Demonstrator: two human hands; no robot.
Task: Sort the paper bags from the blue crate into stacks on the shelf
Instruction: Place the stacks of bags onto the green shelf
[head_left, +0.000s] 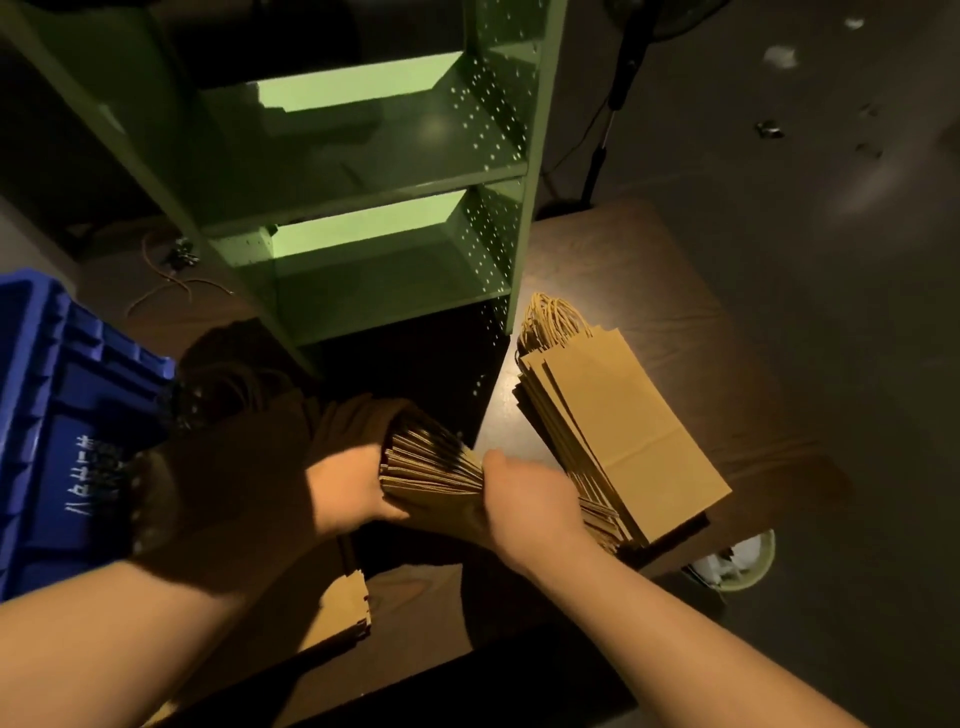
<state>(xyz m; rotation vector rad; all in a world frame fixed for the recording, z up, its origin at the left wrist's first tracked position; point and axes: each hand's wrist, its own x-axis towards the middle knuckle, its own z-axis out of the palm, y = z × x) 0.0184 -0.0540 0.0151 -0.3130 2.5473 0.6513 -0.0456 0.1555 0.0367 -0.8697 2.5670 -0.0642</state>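
Dim room, dark floor with scattered scraps, brown wooden table, fan stand behind

I see matt brown kraft paper bags, twisted paper-cord handles. Shelf: green painted metal, perforated side panel, slight sheen. Crate: glossy blue moulded plastic. Bench: dark wood grain, smooth.

Fan stand behind wooden table, green bowl w/ white scraps on floor, loose cord at left.
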